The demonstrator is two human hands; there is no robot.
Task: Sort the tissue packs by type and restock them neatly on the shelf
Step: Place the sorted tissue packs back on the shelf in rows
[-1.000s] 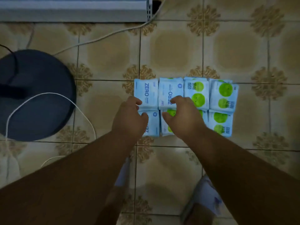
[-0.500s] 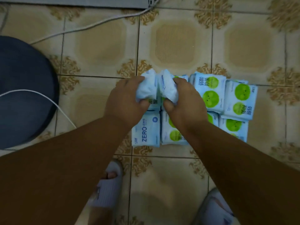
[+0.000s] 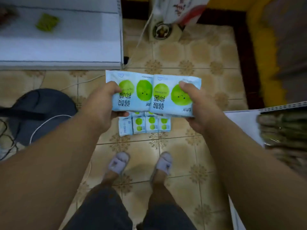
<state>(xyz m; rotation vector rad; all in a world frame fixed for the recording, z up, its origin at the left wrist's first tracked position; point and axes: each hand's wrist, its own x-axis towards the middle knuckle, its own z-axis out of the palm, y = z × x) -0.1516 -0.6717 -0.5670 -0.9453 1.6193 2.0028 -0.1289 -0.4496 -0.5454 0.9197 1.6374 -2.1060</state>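
both hands holding two green-dot packs, shelf up and to the left

your left hand [image 3: 103, 101] is gripping one green-dot tissue pack [image 3: 131, 93] and your right hand [image 3: 197, 103] is gripping a second green-dot pack [image 3: 171, 97], thumbs on top. the two packs are sitting side by side, edges touching, their joined long axis running left to right in front of you. the white shelf [image 3: 66, 47] is lying ahead and to the left, so your left hand is nearer it; its front edge and right corner post are the edges to watch. more packs [image 3: 144, 124] are waiting on the tiled floor [image 3: 182, 63] below your hands, including one blue "zero" pack [image 3: 125, 127]. a dark round base [image 3: 41, 113] with cables is sitting low on the left.
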